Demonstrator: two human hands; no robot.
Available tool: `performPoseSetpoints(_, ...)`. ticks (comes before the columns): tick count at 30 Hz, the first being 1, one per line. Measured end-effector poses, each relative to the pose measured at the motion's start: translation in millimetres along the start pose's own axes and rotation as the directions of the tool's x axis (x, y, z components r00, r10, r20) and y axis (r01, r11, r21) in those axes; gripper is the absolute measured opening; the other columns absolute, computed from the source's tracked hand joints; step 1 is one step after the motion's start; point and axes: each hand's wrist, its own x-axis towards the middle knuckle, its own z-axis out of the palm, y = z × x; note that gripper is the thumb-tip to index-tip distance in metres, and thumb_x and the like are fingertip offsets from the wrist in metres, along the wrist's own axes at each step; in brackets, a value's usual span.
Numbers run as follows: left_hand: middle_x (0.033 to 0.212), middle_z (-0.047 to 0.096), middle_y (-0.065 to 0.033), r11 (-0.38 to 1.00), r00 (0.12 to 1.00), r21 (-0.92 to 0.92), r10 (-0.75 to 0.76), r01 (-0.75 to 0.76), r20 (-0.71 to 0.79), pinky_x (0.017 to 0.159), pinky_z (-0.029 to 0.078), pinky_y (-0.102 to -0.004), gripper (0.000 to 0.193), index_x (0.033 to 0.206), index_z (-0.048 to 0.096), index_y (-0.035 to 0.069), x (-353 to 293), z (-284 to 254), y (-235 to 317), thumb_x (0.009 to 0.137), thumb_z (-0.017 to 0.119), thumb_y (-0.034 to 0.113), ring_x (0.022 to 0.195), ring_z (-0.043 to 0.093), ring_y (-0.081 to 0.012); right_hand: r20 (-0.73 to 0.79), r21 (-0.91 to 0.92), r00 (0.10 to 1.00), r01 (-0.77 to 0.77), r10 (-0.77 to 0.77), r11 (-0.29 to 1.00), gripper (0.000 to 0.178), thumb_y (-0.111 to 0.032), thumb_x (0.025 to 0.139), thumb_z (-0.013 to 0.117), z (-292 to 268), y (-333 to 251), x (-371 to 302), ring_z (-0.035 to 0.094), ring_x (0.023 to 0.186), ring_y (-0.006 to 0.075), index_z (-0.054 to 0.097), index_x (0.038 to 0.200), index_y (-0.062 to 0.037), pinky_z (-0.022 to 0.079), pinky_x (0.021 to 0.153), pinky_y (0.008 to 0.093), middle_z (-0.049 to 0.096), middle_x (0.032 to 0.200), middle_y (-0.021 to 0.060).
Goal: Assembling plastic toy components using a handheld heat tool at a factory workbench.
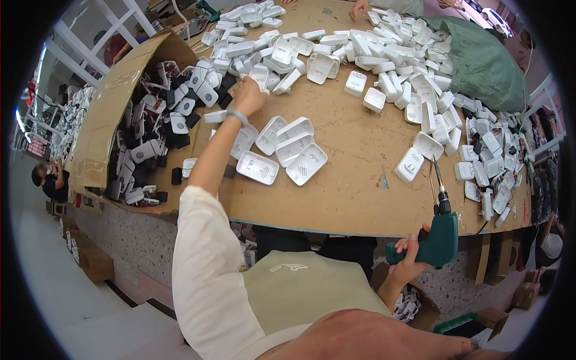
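Note:
My left hand (249, 99) reaches across to the pile's near left edge, its fingers closed on a white plastic shell (259, 77). Low on the right, my right hand (411, 257) grips the handle of a green soldering gun (443, 237). The gun points up, its thin metal tip and a feed tube over the table's right part. Close by that tip lie an open white shell (427, 144) and a white shell with plug pins (409, 165). Between my arms, several open shells with perforated bottoms (258, 167) lie grouped on the cardboard-covered table (354, 204).
A large cardboard box (99, 126) on the left holds white parts with black pieces and wires. A heap of white shells (372, 51) spans the far side, beside a green sack (486, 63). White assembled units (492, 162) crowd the right edge. Another person's hand (359, 8) shows beyond.

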Motion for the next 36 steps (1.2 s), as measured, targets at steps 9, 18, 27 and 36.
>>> performPoseSetpoints(9,0.118,0.055,-0.0351,0.798,0.812,-0.195,0.512,-0.571,-0.282,0.096,0.045,-0.0535,0.07,0.123,0.04,-0.019,31.9,29.5,197.0,0.082,0.074,0.025,0.111,0.055,-0.049,-0.032,0.032,0.999,-0.017,0.018,0.999,0.034,0.003,0.091,0.054,5.6,-4.8,14.0,0.044,0.055,0.0098,0.048,0.125,0.0059,0.043,0.055,0.0261,0.049,0.073,0.0042)
performPoseSetpoints(18,0.116,0.065,-0.0198,0.958,0.981,0.217,0.169,-0.186,0.097,0.092,0.05,-0.054,0.045,0.116,0.058,0.001,9.6,2.4,72.7,0.08,0.075,0.023,0.114,0.06,-0.037,-0.084,0.024,0.996,-0.013,0.014,1.0,0.029,0.0,0.093,0.056,-12.3,10.2,26.2,0.045,0.057,0.0096,0.053,0.122,0.0038,0.043,0.056,0.0264,0.052,0.075,0.0049)
performPoseSetpoints(27,0.101,0.065,-0.0165,0.777,0.764,-0.091,0.579,-0.623,-0.285,0.08,0.053,-0.0429,0.026,0.103,0.055,0.0,-12.8,-18.8,173.5,0.078,0.058,-0.003,0.1,0.062,-0.0368,-0.089,-0.019,0.996,-0.029,0.027,0.999,0.031,0.003,0.092,0.053,-11.3,14.1,36.4,0.044,0.056,0.0099,0.049,0.122,0.0061,0.044,0.055,0.0261,0.049,0.073,0.0047)
performPoseSetpoints(36,0.14,0.046,-0.0265,0.91,0.883,-0.007,0.401,-0.416,-0.245,0.102,0.043,-0.0579,0.062,0.128,0.051,-0.003,48.3,11.1,182.9,0.074,0.073,0.018,0.128,0.045,-0.0459,-0.147,-0.013,0.989,-0.018,0.016,1.0,0.03,0.001,0.093,0.053,-9.5,15.2,32.7,0.045,0.057,0.0102,0.049,0.122,0.0059,0.044,0.056,0.0263,0.049,0.074,0.0044)
